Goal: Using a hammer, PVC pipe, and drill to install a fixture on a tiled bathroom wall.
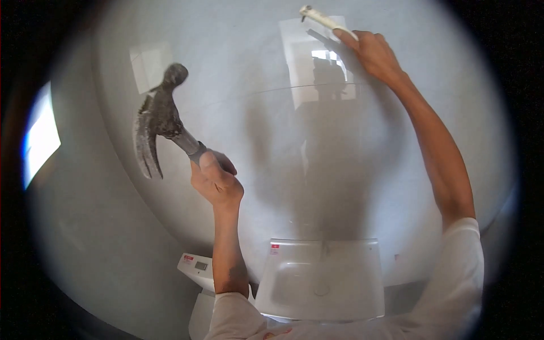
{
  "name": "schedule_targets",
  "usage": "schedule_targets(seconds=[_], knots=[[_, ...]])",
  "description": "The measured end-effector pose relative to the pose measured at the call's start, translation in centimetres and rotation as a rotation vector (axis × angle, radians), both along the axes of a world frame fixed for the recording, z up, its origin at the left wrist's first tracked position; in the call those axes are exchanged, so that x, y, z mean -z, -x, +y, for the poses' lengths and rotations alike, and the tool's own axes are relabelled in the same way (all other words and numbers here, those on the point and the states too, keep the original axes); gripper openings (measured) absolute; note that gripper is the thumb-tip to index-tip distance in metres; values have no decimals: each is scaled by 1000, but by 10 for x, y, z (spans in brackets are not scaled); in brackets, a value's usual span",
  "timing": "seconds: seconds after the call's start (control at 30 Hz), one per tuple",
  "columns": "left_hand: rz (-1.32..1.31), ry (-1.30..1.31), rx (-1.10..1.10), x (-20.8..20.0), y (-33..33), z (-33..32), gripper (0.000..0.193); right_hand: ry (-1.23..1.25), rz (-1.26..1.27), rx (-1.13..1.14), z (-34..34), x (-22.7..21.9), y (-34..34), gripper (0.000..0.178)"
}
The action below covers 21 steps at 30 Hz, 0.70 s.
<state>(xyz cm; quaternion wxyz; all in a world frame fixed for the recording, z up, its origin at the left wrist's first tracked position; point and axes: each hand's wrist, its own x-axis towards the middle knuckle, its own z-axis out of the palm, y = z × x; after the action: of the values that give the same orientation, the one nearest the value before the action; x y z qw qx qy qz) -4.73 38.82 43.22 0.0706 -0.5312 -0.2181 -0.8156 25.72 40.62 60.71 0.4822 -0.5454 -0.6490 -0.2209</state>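
Note:
My left hand (215, 180) grips the handle of a dark metal claw hammer (160, 116), raised in front of a glossy pale tiled wall (243, 68). The hammer's head points up and its claw curves down to the left. My right hand (371, 52) reaches high up the wall and pinches a thin pale rod-like piece (324, 20) against the tiles, its far tip pointing up and left. The hammer is well left of and lower than that piece. Both arms wear white short sleeves.
A white rectangular wash basin (323, 277) is fixed to the wall below my arms. A white toilet with a side control panel (198, 269) stands at its left. A bright window (39, 136) lies at far left. My shadow and window reflections show on the tiles.

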Motion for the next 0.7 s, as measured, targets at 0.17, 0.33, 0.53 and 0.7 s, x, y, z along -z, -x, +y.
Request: schedule_targets(seconds=[0.17,0.33,0.53,0.7], knots=[[-129,230,88,35,88,16,51,8,-105,-1,58,-4,116,72],[-248,342,140,42,125,27,56,-14,-94,-2,95,-5,147,78],[-216,341,220,49,134,45,56,-9,-34,46,97,-3,137,79],[-71,303,289,40,129,63,47,-84,-122,151,96,-3,146,78]])
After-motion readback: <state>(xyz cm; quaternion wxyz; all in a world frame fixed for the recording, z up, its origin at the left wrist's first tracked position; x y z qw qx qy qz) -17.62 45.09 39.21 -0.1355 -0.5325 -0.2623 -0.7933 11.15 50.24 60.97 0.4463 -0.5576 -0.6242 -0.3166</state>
